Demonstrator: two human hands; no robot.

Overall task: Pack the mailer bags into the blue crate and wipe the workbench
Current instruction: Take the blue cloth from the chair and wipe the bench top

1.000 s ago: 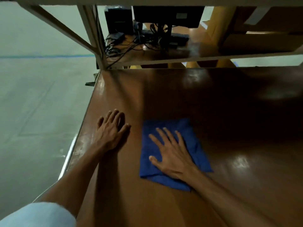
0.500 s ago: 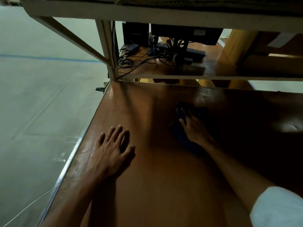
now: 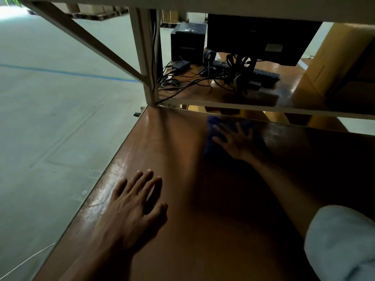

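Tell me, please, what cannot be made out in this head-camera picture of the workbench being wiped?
Head view:
- Cloth: smeared by motion blur, largely covered by the right hand; its edges are unclear.
- Workbench, right part: lost in deep shadow.
- Monitor label: too small to read.
- Crate and mailer bags: nowhere in frame.

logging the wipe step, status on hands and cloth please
Right hand flat on blue cloth, far side of workbench. Left hand flat on workbench. Frame rail just beyond cloth.
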